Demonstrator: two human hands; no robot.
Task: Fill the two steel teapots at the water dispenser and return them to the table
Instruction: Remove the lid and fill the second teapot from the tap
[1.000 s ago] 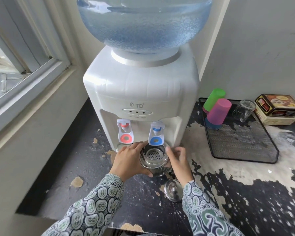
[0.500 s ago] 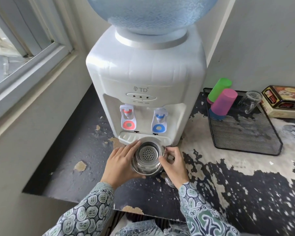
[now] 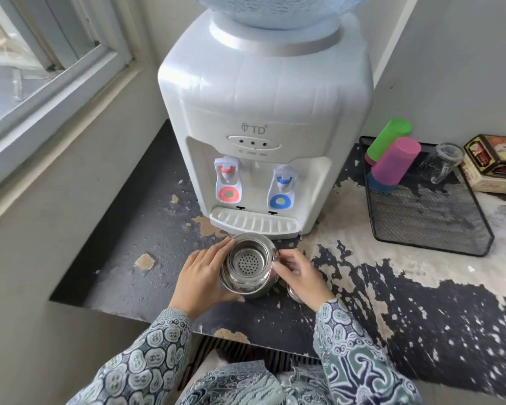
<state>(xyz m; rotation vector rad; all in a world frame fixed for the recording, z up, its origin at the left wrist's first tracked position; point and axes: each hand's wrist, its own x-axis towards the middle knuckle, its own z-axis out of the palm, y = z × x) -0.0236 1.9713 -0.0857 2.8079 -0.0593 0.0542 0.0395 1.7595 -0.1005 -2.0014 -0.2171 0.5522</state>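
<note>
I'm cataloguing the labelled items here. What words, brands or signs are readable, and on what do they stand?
"TD", with a small logo mark left of it: front of the water dispenser.
Three tiny captions under the indicator lights: too small to read.
Print on the box at far right: too blurred to read.
Nothing readable on the teapot.

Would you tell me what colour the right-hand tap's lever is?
Blue, on the right tap; clearest in the head view.
</note>
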